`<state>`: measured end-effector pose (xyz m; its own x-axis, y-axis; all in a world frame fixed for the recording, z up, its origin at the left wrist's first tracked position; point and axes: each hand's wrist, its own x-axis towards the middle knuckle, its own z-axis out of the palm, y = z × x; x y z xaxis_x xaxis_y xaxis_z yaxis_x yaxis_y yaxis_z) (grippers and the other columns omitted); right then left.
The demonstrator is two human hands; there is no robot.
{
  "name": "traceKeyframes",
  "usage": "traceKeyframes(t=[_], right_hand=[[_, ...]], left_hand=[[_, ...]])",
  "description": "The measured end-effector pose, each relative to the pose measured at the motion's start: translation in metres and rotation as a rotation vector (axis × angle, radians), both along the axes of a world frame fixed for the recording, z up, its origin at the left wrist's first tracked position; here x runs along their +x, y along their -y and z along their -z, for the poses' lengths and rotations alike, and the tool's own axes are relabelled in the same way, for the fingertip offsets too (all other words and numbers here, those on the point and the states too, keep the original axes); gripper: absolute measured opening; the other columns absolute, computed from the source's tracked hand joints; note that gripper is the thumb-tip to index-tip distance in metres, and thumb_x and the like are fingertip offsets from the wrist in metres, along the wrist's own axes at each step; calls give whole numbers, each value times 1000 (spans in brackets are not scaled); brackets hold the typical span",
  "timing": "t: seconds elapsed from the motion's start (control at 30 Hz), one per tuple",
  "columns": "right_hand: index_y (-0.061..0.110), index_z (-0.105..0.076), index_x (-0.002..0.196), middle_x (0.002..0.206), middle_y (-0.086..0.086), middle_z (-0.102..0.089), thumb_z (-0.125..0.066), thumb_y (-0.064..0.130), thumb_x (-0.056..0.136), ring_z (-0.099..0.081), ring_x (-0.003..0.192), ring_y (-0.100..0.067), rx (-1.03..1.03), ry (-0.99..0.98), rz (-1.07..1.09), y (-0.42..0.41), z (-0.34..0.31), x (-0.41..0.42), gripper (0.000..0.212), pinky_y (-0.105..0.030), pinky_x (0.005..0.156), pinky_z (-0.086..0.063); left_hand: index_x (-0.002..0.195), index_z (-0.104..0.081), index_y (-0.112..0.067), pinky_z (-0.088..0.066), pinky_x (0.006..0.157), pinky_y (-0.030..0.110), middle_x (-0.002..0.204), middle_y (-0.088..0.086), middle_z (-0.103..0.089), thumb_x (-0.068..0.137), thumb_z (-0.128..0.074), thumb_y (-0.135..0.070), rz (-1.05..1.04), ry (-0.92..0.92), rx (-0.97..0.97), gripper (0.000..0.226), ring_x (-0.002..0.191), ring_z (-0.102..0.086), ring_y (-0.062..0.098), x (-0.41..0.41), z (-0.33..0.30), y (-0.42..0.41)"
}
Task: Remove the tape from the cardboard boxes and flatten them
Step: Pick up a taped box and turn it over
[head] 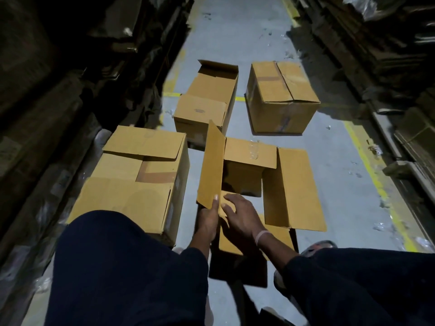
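Observation:
An open cardboard box (292,191) stands on the floor just in front of me, all flaps up or folded out, with a scrap of clear tape (254,150) on its far flap. My left hand (208,220) grips the lower corner of the raised left flap (211,165), thumb on its inner face. My right hand (242,215) rests with spread fingers on the near flap, right beside the left hand. A larger closed box (134,182) sits to the left. Farther off lie an opened box (207,100) and a taped closed box (280,97).
I am in a narrow aisle with a grey floor (329,147) and yellow lines (367,161). Dark stacks of flattened cardboard (58,78) line the left side and more stacks (388,43) the right. My knees fill the lower view. Tape scraps litter the floor.

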<state>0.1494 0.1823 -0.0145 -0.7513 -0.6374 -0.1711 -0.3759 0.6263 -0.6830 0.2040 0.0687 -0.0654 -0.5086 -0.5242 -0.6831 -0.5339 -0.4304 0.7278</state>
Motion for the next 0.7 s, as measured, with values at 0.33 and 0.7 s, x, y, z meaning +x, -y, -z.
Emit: traceKeyframes(t=[0.33,0.7], right_hand=[[19,-29,162,171,-5,-21,-37,39,111,-14,159,-25,180,26,-46,-16,19,7,56,-47,129,-10],[14,-17,164,173,-11,-7,-42,52,106,1,159,-36,586,-113,-125,-60,49,9,74,-65,124,-4]], left_hand=[[126,-63,-6,-61,82,36,115,13,-73,105,-52,-50,-73,-154,142,50,101,-71,26,-14,-32,3],[106,-62,-10,-61,75,45,96,16,-72,99,-45,-69,-134,81,286,62,85,-71,35,22,2,-2]])
